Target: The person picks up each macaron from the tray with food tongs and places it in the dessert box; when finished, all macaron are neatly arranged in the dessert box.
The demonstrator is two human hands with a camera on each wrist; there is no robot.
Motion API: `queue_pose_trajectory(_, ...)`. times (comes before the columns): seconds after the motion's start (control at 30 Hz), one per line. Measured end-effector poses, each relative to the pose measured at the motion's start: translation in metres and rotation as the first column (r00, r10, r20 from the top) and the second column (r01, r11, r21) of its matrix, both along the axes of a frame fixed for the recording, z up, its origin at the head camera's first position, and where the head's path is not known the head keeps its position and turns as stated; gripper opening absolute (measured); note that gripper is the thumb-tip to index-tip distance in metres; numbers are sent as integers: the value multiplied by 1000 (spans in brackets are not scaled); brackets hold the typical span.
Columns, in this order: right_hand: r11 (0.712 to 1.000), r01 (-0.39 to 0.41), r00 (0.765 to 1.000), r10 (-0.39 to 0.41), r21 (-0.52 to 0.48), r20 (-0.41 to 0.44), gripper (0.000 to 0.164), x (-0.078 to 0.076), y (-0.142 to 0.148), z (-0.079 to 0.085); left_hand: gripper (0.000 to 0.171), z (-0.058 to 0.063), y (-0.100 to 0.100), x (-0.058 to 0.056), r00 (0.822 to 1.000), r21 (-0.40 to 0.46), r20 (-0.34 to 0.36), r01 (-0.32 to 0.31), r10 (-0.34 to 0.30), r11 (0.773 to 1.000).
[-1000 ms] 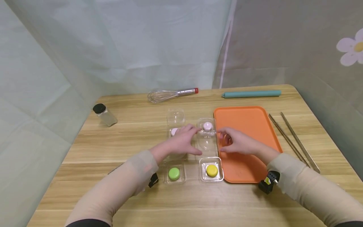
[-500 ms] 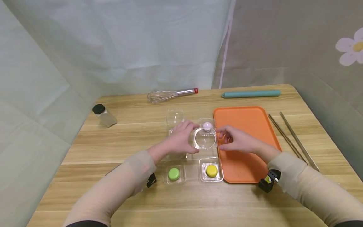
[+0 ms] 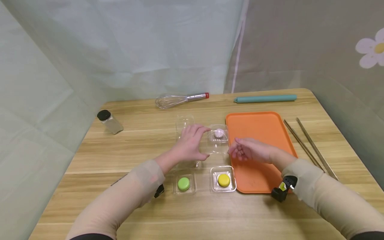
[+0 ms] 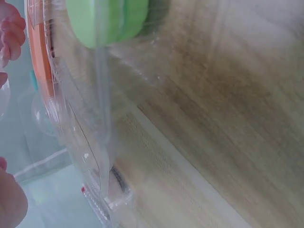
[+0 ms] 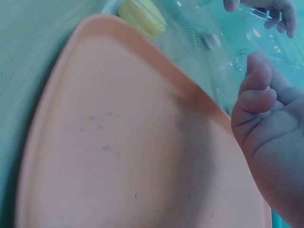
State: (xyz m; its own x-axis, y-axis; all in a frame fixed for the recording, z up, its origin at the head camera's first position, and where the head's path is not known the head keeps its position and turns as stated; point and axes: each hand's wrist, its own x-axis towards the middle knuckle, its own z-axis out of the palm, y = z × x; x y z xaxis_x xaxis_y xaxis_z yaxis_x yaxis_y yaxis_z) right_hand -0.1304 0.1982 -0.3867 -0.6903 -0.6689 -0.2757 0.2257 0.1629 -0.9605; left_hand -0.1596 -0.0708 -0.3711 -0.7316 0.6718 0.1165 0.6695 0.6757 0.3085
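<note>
A clear plastic lid stands tilted up beside the small clear box that holds a pale pink macaron. My right hand, its fingers curled, pinches the lid's right edge over the tray's left rim. My left hand is across from it, thumb and fingers spread wide, fingertips close to the lid's left side. It hides much of another clear box. Nearer me, a green macaron and a yellow macaron each sit in a clear box. The left wrist view shows the green macaron close up.
An orange tray lies right of the boxes, with two metal rods beyond it. Along the back are a whisk and a teal rolling pin. A black-capped jar lies tilted at the far left.
The lid has come up from the table and swung away from me, over the pink macaron. My right fingers have curled in. My left hand has shifted slightly left and forward.
</note>
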Motion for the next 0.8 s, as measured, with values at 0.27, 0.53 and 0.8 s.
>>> queue_pose_trajectory(0.27, 1000, -18, 983, 19, -8, 183, 85, -2, -6, 1, 91, 3, 2, 6, 993, -63, -97, 65, -71, 996)
queue_pose_trajectory(0.53, 999, 23, 953, -12, -35, 302, 75, -2, -13, -1, 90, 0, 5, 10, 964, -132, -207, 144, -169, 981)
queue_pose_trajectory(0.8, 998, 60, 944, -46, -32, 328, 77, -2, -19, -4, 89, -6, 4, 11, 935, -117, -283, 187, -213, 975)
